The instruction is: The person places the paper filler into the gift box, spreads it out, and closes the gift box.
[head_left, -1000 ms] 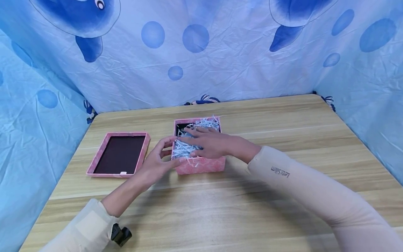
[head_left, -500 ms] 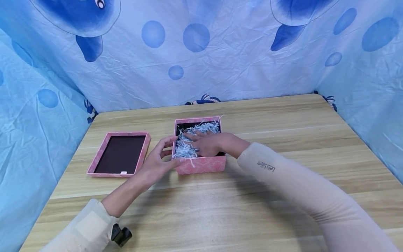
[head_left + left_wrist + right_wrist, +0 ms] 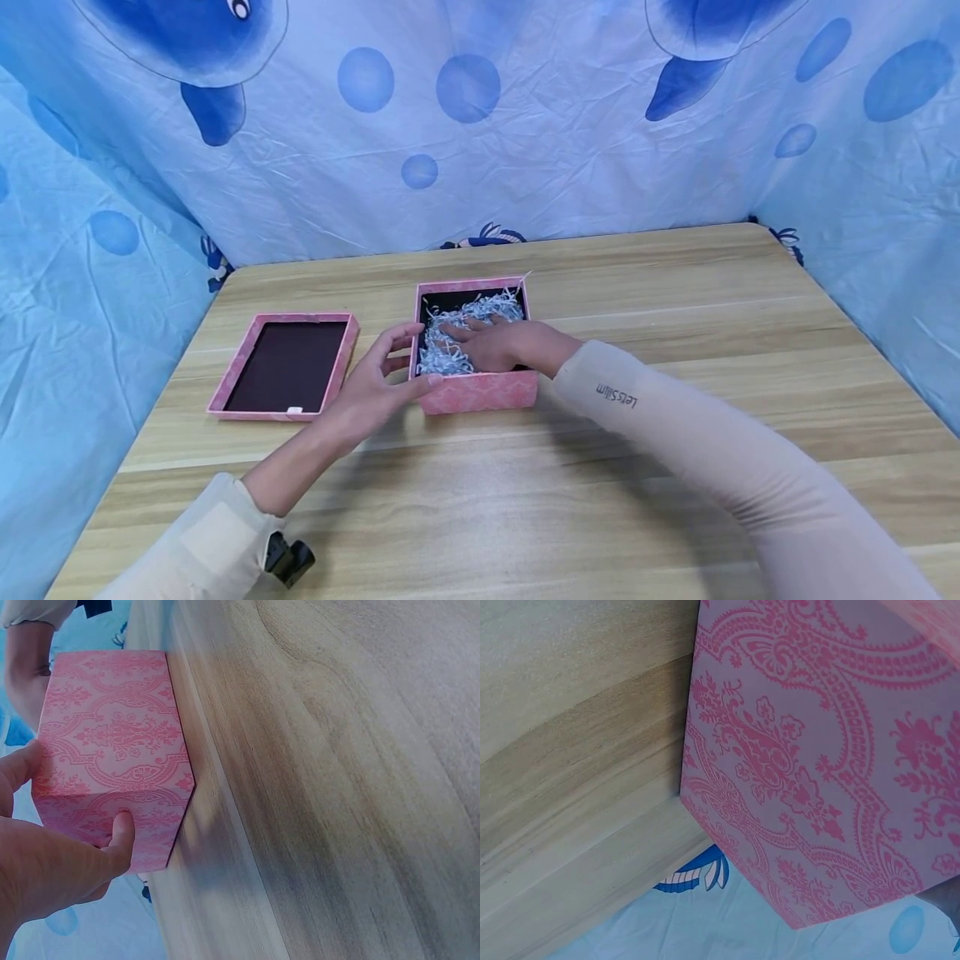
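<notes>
Left hand braces pink box, right hand spread down in the shredded paper

Pink box [image 3: 480, 395] sits upright and open near the middle of the wooden table [image 3: 480, 500], front wall facing the person. Left hand [image 3: 371, 387] wraps the near left corner: thumb on the front wall, fingers along the left side, clear gap between thumb and fingers. Left wrist view agrees, thumb and a fingertip both touching patterned wall. Probably a steadying hold, corner chosen so the box won't slide or turn under the other hand while the opening stays free.

Right hand [image 3: 498, 346] is inside the box, fingers reaching out fairly straight and spread over the pale blue shredded paper [image 3: 446, 360]; tips partly sunk in, so exact contact hidden. No pinch visible. Spread fingers likely there to push the loose strands down or level them out. Right wrist view shows only outer wall up close, hand not in it.

Paper covers the left side and back right; dark lining shows along the back and by the right wrist. One strand pokes above the back right rim.

Shallow pink tray [image 3: 285, 367], likely the lid, lies hollow side up left of the box, apart from it, small white tab [image 3: 294, 410] at its near edge. Seems set aside to keep the opening reachable
</notes>
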Demonstrator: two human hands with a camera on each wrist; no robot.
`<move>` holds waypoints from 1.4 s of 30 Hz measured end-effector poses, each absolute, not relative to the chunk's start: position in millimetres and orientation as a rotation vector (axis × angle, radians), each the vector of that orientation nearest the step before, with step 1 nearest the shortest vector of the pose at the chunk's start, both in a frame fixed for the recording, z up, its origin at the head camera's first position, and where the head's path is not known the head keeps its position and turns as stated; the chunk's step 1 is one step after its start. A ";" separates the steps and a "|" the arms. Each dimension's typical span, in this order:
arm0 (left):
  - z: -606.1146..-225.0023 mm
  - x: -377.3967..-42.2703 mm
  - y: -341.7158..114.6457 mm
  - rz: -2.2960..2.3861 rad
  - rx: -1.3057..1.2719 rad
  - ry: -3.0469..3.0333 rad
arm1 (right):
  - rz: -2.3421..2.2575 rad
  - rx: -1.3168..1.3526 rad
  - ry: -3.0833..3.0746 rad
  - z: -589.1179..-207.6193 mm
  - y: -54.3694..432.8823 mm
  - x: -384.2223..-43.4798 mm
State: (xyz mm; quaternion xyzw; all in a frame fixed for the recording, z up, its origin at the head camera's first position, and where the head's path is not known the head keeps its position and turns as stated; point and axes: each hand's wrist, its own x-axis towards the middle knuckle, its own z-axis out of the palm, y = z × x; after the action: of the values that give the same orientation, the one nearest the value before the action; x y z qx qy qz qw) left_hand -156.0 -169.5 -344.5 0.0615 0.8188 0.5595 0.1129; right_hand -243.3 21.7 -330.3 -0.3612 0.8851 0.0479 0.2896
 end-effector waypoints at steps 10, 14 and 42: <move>-344.6 -155.3 -168.9 1.623 0.186 2.422 | -0.011 -0.981 2.403 -329.3 24.4 -243.5; -344.5 -154.2 -168.7 1.618 0.175 2.418 | -0.069 -0.998 2.443 -321.0 26.9 -241.2; -344.4 -154.3 -171.4 1.642 0.187 2.386 | -0.418 -1.297 2.641 -278.2 75.8 -228.9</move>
State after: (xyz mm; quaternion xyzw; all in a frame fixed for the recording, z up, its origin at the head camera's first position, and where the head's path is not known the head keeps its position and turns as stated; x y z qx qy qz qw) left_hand -154.3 -171.4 -344.4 0.0640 0.8163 0.5615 0.1193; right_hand -228.9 75.8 -278.2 -0.4349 0.8855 -0.1402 0.0848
